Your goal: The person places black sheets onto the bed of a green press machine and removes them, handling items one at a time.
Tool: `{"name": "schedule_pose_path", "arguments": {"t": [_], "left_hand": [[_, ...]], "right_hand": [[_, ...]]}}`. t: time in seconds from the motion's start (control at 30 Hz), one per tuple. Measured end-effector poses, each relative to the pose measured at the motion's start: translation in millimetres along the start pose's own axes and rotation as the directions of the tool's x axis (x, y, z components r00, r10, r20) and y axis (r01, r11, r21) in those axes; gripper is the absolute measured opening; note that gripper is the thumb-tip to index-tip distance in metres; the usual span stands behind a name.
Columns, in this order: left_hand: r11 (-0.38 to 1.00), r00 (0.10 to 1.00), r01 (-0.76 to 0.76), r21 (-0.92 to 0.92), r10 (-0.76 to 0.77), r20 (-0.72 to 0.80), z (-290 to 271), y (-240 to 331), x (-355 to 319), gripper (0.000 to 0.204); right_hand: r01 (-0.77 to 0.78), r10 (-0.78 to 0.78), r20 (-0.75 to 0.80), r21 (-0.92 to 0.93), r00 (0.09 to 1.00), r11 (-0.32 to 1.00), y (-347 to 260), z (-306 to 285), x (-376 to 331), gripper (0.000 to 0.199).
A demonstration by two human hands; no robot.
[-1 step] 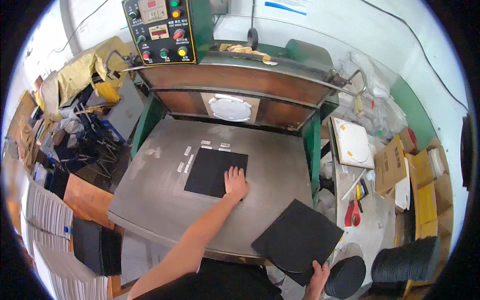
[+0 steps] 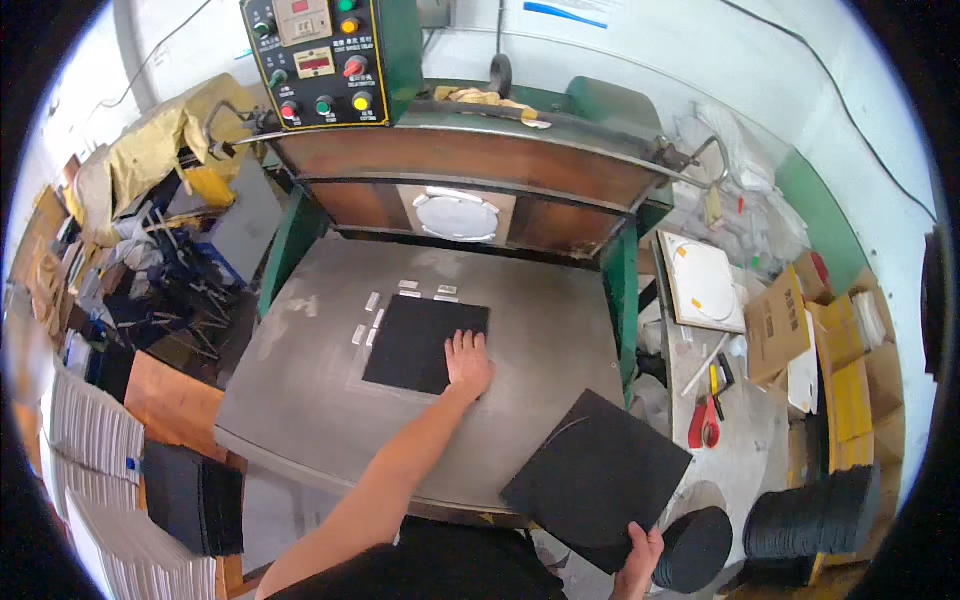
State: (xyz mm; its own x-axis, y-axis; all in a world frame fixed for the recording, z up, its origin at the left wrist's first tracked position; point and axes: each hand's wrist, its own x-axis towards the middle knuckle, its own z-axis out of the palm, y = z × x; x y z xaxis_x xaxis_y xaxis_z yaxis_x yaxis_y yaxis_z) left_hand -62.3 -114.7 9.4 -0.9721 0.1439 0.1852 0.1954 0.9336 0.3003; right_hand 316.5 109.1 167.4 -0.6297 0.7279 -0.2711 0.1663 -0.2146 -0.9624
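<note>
A black square sheet (image 2: 415, 345) lies flat on the grey metal press table (image 2: 300, 400), set against several small white stop blocks (image 2: 410, 291). My left hand (image 2: 468, 362) rests palm-down on that sheet's right edge, fingers spread. My right hand (image 2: 640, 560), low at the right, grips the near corner of a second black square sheet (image 2: 595, 478) with a round cut line in it. This sheet hangs over the table's front right corner.
Behind the table stands a green press with a control panel (image 2: 320, 60) and a white round die (image 2: 455, 215). To the right are a black disc (image 2: 695, 548), stacked black discs (image 2: 812, 515), red-handled pliers (image 2: 703, 425) and cardboard boxes (image 2: 780, 322). Stacks of white sheets (image 2: 90, 430) and black sheets (image 2: 195, 497) lie left.
</note>
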Motion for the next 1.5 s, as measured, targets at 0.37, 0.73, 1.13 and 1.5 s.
{"name": "schedule_pose_path", "arguments": {"t": [0.37,0.73,1.13,1.5], "left_hand": [[0.189,0.773,0.456,-0.870,0.401,0.492,-90,68,-78,0.038],[0.412,0.228,0.600,-0.685,0.733,0.641,-99,186,-232,0.034],[0.337,0.120,0.795,-0.505,0.729,0.674,45,438,-336,0.034],[0.514,0.171,0.621,-0.591,0.647,0.743,100,476,-370,0.031]], "right_hand": [[-0.189,0.275,-0.168,0.402,0.947,0.896,22,-39,-86,0.038],[-0.093,0.219,-0.251,0.432,0.943,0.897,111,-158,-123,0.024],[-0.746,-0.165,-0.872,-0.481,0.461,0.461,127,-391,-328,0.022],[-0.865,0.603,-0.647,-0.475,0.466,0.159,389,-372,-351,0.046]]}}
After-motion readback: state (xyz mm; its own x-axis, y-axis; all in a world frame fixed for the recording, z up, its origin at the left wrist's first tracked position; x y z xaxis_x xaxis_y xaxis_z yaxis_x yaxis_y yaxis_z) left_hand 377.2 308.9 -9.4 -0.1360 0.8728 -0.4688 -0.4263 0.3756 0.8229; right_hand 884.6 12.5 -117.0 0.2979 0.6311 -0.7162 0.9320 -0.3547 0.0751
